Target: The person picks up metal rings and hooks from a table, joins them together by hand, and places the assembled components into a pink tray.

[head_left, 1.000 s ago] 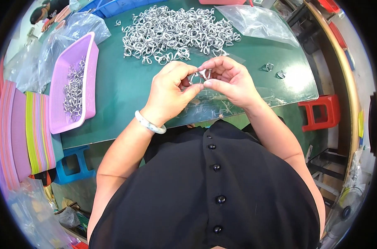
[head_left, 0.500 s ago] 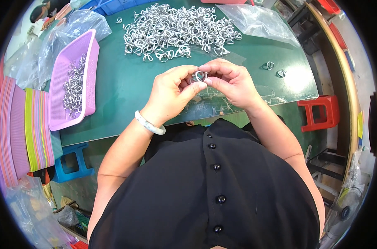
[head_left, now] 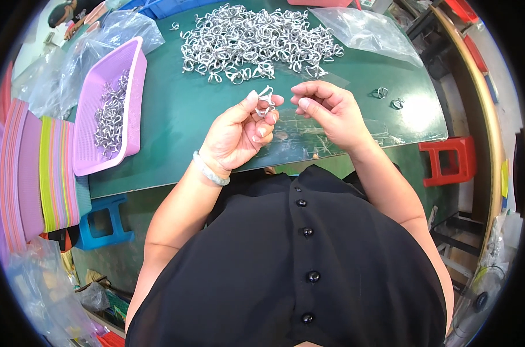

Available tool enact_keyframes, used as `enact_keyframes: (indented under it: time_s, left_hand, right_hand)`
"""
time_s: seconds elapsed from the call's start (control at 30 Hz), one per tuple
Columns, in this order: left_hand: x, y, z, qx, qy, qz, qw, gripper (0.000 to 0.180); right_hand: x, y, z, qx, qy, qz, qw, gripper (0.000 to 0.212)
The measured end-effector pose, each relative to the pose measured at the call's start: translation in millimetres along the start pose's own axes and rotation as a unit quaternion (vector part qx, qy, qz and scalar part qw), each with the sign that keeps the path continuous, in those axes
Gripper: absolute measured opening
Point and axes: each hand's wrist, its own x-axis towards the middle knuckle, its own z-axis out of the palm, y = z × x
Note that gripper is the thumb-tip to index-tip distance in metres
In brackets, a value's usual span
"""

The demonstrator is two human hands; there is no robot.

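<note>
Tabletop (head_left: 176, 115); ring (head_left: 265, 105) in half-closed left hand (head_left: 233, 132)

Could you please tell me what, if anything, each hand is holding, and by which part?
The left hand holds a silvery ring by its lower part; the upper end sticks up free. Nothing shows held in the right hand.

The left grip (head_left: 232, 137) pinches a silver metal loop (head_left: 266, 104) between thumb and fingers, above the green surface (head_left: 173, 133). Just to its right, the right grip (head_left: 335, 115) is loosely curled, apart from the loop. Beyond both grips lies a heap of similar loops (head_left: 257, 43). Left of the left grip, a purple basket (head_left: 133, 115) holds more; right of the right grip lie two loose loops (head_left: 396, 104).
</note>
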Motion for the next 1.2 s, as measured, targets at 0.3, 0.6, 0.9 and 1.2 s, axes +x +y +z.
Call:
enact_keyframes:
  time_s: [0.3, 0.6, 0.9, 1.2]
  left_hand:
    - [-15, 11, 5, 0.022, 0.051, 0.051, 0.997, 0.042]
    - [-82, 123, -11, 0.634, 0.453, 0.488, 0.394, 0.030]
    - [-13, 70, -8, 0.859, 0.215, 0.369, 0.282, 0.032]
    - [63, 46, -21, 0.895, 0.148, 0.284, 0.309, 0.031]
  right_hand:
    - [8, 7, 1, -0.012, 0.001, 0.035, 0.999, 0.020]
    - [44, 26, -4, -0.273, 0.042, -0.032, 0.961, 0.026]
    - [73, 33, 12, -0.484, 0.003, -0.151, 0.862, 0.024]
    - [66, 29, 2, -0.490, -0.006, -0.087, 0.868, 0.012]
